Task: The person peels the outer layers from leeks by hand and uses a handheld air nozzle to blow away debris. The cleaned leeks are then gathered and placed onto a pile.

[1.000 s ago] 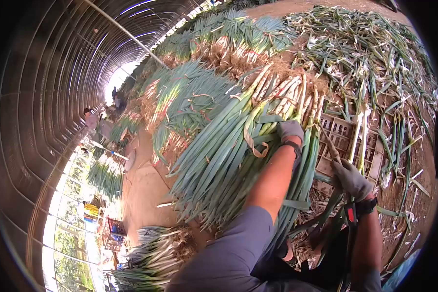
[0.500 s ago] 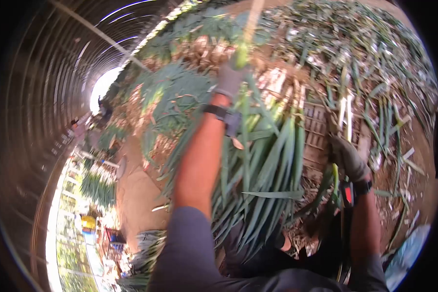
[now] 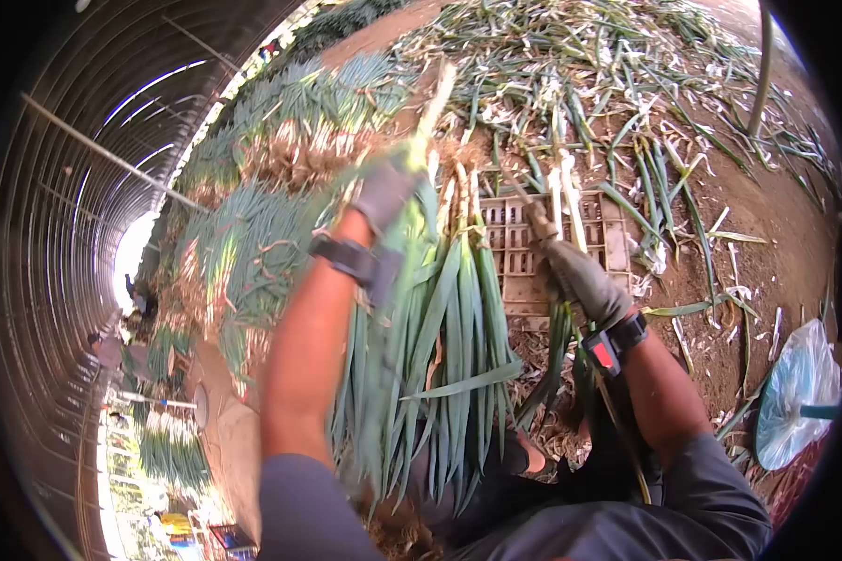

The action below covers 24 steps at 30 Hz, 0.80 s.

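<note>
My gloved left hand (image 3: 388, 192) is closed around a long green onion (image 3: 432, 107), its pale root end pointing up and away, a little blurred. Below that hand spreads a pile of green onions (image 3: 454, 309), leaves toward me and roots away. My gloved right hand (image 3: 585, 280) is closed over the side of a slatted plastic crate (image 3: 519, 280), with a slim brown pointed tool (image 3: 524, 196) sticking out past its fingers. White onion stalks (image 3: 568, 201) lie right beside it, and dark green leaves (image 3: 557, 346) hang out below. Its grip is partly hidden.
Rows of bundled green onions (image 3: 253, 215) cover the ground to the left. Trimmed leaves (image 3: 571, 47) litter the soil at the back and right. A clear plastic bag (image 3: 800, 397) lies at lower right, and a pole (image 3: 763, 75) stands at upper right.
My view has turned, so the crate and both hands appear further left. My left hand still holds the green onion, now tilted and lower in view. The plastic bag shows more fully.
</note>
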Tool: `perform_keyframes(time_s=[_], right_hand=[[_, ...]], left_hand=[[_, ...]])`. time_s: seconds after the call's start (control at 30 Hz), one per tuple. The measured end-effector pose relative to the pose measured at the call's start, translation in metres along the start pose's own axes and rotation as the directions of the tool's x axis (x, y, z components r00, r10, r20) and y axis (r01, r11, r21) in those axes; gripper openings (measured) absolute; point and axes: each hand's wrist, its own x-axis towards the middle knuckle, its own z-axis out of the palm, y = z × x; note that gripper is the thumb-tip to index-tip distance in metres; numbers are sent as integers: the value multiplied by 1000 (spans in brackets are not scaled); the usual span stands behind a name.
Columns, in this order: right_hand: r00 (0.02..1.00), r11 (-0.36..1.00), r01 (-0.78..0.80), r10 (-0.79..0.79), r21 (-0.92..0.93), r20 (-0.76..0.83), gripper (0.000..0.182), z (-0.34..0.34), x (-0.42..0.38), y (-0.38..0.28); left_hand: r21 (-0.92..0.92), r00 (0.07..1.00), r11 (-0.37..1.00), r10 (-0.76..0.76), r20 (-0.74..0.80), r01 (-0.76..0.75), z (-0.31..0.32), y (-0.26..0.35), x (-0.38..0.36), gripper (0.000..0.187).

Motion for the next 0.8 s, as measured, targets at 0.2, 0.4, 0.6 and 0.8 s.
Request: perform_keyframes(time_s=[0.2, 0.4, 0.6, 0.8], right_hand=[[981, 972, -192, 184, -133, -66, 49, -1, -17, 15], [979, 855, -205, 174, -476, -107, 65, -4, -18, 16], [988, 795, -135, 66, -591, -136, 62, -7, -1, 23], [980, 720, -197, 121, -665, -160, 67, -13, 26, 28]], left_hand=[[-135, 963, 962, -214, 163, 236, 192, -30, -7, 72], [-15, 971, 982, -183, 155, 188, 223, -38, 8, 66], [-92, 920, 940, -297, 254, 329, 219, -33, -4, 69], [-205, 982, 967, -119, 147, 148, 236, -45, -55, 67]])
